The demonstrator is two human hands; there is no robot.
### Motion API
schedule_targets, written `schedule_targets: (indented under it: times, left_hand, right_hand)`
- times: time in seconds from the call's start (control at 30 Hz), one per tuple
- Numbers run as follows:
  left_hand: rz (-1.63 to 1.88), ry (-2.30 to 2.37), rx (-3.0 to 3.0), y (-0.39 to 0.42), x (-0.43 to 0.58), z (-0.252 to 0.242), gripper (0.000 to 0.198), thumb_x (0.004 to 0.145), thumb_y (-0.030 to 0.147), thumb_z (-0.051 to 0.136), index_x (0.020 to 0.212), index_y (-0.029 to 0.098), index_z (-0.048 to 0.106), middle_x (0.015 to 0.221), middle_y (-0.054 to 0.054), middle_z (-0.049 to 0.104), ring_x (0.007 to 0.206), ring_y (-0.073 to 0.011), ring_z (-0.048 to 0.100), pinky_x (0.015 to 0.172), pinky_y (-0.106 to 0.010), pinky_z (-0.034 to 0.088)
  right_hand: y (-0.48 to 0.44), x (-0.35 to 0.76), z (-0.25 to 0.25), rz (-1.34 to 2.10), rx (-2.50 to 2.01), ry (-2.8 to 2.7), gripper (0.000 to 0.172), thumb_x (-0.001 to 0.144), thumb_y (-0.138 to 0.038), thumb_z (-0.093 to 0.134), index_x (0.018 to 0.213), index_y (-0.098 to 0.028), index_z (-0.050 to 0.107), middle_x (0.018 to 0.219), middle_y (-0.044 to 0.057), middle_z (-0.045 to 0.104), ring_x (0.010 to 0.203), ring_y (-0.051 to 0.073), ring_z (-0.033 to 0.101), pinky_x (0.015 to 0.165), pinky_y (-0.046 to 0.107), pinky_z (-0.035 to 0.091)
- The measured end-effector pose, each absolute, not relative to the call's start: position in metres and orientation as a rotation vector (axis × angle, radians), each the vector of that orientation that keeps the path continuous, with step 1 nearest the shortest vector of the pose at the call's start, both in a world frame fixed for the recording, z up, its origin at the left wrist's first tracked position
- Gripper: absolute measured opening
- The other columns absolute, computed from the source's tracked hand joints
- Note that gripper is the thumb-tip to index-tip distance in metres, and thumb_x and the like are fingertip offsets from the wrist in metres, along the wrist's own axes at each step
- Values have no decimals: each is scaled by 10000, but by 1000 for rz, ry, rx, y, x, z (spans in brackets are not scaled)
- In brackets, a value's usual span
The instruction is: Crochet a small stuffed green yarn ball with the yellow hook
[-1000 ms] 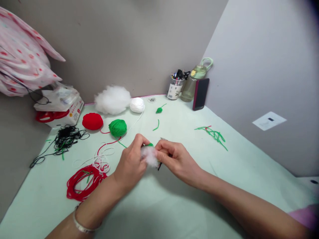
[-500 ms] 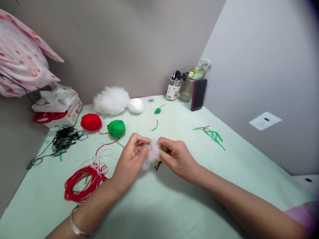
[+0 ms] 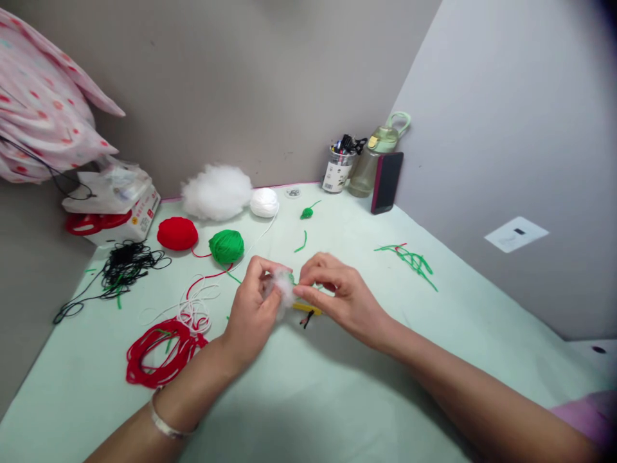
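A tuft of white stuffing [image 3: 283,286] is held between the thumb and fingers of my left hand [image 3: 255,302]. Beside the tuft, a small green piece [image 3: 291,278] shows in the same grip, mostly hidden. My right hand [image 3: 337,289] is closed in a pinch at the tuft's right edge, thumb and forefinger together on the fibres. Under my right fingers, a yellow tool [image 3: 308,309] lies on the table, partly covered. Touching it is a small dark item [image 3: 307,319], too blurred to name.
At the back left are a heap of stuffing [image 3: 216,191] and white [image 3: 264,202], red [image 3: 177,233] and green [image 3: 226,247] yarn balls. Black yarn [image 3: 128,267] and a red yarn coil [image 3: 164,354] lie left. A phone [image 3: 387,183] leans against a bottle [image 3: 366,170]; green scraps [image 3: 409,257] lie right.
The tuft has moved slightly left with my left hand. My right fingers have shifted to the tuft's right edge, and more of the yellow tool shows.
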State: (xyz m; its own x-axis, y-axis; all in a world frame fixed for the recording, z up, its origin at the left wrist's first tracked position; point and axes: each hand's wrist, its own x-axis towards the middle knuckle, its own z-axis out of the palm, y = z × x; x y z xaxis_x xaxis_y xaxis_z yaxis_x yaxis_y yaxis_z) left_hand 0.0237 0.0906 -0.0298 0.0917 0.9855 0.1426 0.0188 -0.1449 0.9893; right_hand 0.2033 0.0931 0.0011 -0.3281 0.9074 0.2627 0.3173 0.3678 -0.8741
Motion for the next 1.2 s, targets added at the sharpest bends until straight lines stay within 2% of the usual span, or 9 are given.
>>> schedule_targets:
  times: [0.1,0.23,0.33,0.47,0.63,0.73,0.93,1.1,1.2]
  left_hand:
    - [1181,1052,1314,89,28,-26,95,873,267,611,929,225,547,764,37,622,539,-117,520,485,-243,359]
    - [1186,1063,1262,87,30,-24,129,862,274,623,928,231,521,755,39,619,571,-125,554,512,-243,401]
    - [1253,1102,1252,87,30,-26,162,850,252,648,958,227,530,962,-11,650,781,-146,616,668,-265,473]
    - [1275,1119,1260,86,30,-27,185,817,198,672,953,220,549,1024,-30,636,967,-176,618,852,-298,478]
    - [1152,1044,1245,85,28,-20,166,912,325,643,1010,210,574,1024,-41,659,793,-153,625,696,-281,499]
    - [1119,992,1229,87,27,-18,243,899,386,699,1003,211,565,1036,-36,656,844,-151,645,719,-263,516]
    - [1095,973,1229,92,24,-22,276,859,376,726,970,207,539,995,-45,674,684,-130,600,586,-257,470]
    - [1187,1086,1267,90,29,-20,163,807,208,695,909,213,568,918,-11,645,865,-169,613,770,-284,486]
    - [1183,1128,1264,87,31,-17,160,787,144,658,891,216,560,878,6,629,803,-152,589,747,-275,480]
  right_hand:
    - [97,208,3,1082,-907,-1677,209,892,-230,734,701,-196,657,1025,56,704,942,183,647,764,294,475]
    - [97,206,5,1439,-839,-1437,215,903,-309,713,800,-212,552,1016,21,690,556,84,567,515,249,434]
    - [98,205,2,1262,-1103,-1576,173,902,-323,705,972,-215,589,1019,15,670,584,79,510,541,241,413]
    - [98,205,-3,1180,-1254,-1896,239,964,-336,551,777,-191,583,690,-27,547,632,116,464,577,248,362]
    - [94,202,-7,1037,-1383,-1851,196,850,-209,570,671,-202,491,581,-58,435,557,97,360,524,246,256]
    - [93,201,-6,909,-1394,-1874,225,797,-159,569,632,-208,424,561,-68,372,550,94,323,520,254,222]
    - [94,205,8,1089,-1260,-1909,216,961,-269,509,758,-199,531,647,-51,480,594,102,398,556,239,302]
    - [84,201,16,1046,-1210,-2051,178,944,-200,502,767,-202,524,634,-51,478,565,100,389,567,245,300]
    - [81,197,12,919,-1213,-2112,130,885,-162,533,765,-206,512,660,-38,500,583,108,409,581,253,294]
